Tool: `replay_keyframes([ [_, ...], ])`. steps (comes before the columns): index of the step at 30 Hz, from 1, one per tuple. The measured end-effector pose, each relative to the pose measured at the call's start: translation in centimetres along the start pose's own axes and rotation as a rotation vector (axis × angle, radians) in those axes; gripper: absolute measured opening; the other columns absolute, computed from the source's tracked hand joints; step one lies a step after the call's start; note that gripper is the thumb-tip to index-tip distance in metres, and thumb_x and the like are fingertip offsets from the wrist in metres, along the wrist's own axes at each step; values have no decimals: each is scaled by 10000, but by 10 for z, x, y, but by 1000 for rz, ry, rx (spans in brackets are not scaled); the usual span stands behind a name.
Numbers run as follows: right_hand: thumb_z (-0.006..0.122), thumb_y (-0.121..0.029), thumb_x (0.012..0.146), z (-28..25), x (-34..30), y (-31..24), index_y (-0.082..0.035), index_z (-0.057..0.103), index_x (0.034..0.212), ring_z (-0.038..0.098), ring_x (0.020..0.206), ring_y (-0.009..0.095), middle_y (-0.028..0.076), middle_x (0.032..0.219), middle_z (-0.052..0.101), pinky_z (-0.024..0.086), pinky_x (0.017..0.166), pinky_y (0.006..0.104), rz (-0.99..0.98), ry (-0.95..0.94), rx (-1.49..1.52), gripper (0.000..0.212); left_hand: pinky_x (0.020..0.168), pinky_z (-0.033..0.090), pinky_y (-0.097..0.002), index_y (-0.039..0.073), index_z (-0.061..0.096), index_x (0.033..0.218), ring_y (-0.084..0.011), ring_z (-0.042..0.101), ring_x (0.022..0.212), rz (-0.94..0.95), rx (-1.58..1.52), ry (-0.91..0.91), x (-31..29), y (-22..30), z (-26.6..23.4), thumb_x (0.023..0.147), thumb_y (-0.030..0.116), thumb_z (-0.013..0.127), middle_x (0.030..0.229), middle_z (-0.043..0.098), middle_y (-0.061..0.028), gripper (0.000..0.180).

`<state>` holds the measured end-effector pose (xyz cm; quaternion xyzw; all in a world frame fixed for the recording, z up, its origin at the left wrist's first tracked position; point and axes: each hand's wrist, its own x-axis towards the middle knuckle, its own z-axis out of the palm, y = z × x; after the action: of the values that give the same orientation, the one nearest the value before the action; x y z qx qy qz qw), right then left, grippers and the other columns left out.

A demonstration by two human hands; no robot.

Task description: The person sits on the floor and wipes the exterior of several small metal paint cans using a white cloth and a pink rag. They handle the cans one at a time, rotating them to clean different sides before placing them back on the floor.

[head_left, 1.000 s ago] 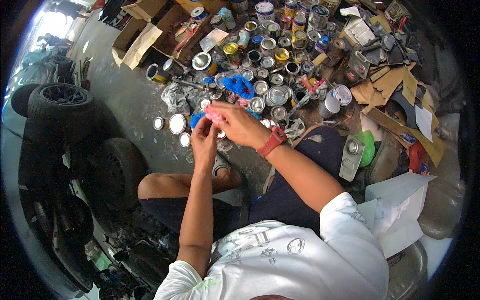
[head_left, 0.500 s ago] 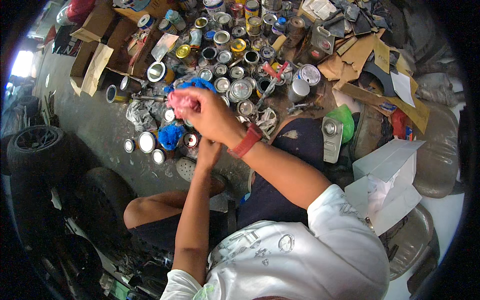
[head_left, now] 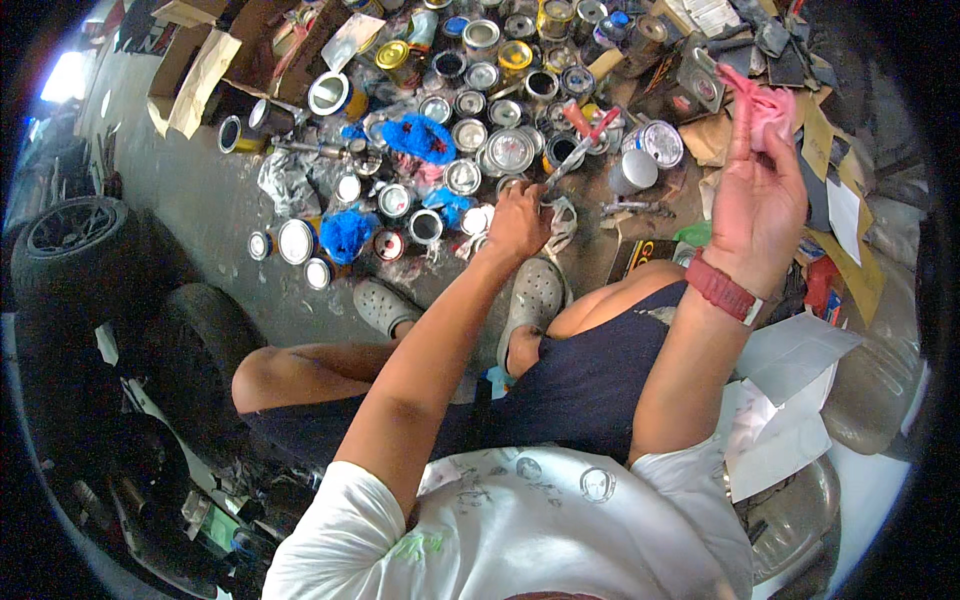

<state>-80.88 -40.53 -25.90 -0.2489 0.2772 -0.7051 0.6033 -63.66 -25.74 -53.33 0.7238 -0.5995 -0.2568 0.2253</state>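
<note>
My right hand (head_left: 758, 205), with a red watch on its wrist, is raised at the right, closed on a crumpled pink cloth (head_left: 772, 112). One finger stretches up along the cloth. My left hand (head_left: 518, 222) reaches down among the paint cans, its fingers bent around a small can (head_left: 512, 184) whose lower part they hide. Just behind it stands a larger can with a silver lid (head_left: 508, 152). A stained brush-like tool (head_left: 572, 160) with a red handle leans beside my left hand. White crumpled plastic (head_left: 563, 226) lies close to its right.
Several paint cans crowd the floor ahead, with blue cloths (head_left: 420, 138) (head_left: 347, 236) among them. Cardboard boxes (head_left: 200, 80) stand at the far left, tyres (head_left: 75, 250) at the left. An open white box (head_left: 775, 430) sits at my right; cardboard scraps (head_left: 850, 255) lie beyond it.
My right hand has swung from over the cans to the right and up, still with the pink cloth. My left hand has moved right and forward to the small can. The view has shifted.
</note>
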Motion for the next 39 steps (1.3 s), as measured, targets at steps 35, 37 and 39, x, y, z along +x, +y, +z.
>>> replay_keyframes([
  [35, 504, 23, 1048, 3, -19, -29, 120, 439, 1496, 412, 1525, 354, 255, 1604, 460, 328, 1309, 531, 223, 22, 193, 463, 1194, 423, -454, 74, 560, 1443, -350, 526, 1418, 223, 248, -179, 127, 108, 85, 978, 168, 582, 1595, 497, -208, 476],
  [37, 500, 14, 1054, 4, -19, -25, 118, 420, 1508, 406, 1529, 353, 252, 1608, 454, 322, 1311, 536, 233, 76, 180, 473, 1161, 441, -455, 79, 544, 1465, -339, 515, 1418, 231, 321, -272, 132, 130, 79, 982, 184, 585, 1637, 454, -189, 497],
  [39, 499, 2, 1062, 10, -20, -18, 122, 392, 1522, 406, 1531, 351, 251, 1611, 449, 331, 1308, 534, 252, 89, 152, 487, 1113, 470, -440, 74, 565, 1425, -318, 562, 1337, 189, 292, -265, 143, 129, 88, 931, 212, 673, 1481, 580, -147, 525],
])
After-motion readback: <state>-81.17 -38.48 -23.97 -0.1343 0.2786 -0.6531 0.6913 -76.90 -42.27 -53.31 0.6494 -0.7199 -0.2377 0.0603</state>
